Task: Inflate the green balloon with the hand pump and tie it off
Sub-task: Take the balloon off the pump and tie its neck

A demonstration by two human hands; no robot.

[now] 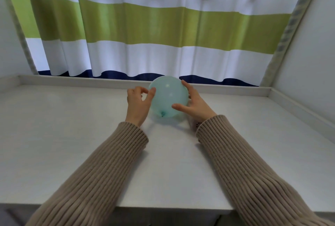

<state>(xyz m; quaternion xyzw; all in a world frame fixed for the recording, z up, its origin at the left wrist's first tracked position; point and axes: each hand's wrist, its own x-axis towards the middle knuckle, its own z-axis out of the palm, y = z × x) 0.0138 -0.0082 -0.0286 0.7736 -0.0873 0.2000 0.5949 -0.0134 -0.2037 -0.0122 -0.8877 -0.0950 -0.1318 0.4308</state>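
An inflated pale green balloon (167,95) rests on the white table (72,135) near its far edge, its knotted neck (162,114) pointing toward me. My left hand (138,105) is at the balloon's left side, fingers loosely bent, the fingertips touching or nearly touching it. My right hand (194,102) lies against the balloon's right side with straight, spread fingers and the thumb on its front. No hand pump is in view.
A low raised rim (108,80) runs along the table's back and right sides. Behind it hangs a white, green and navy striped curtain (163,26). White walls stand at left and right. The table's front edge (163,207) is close to me.
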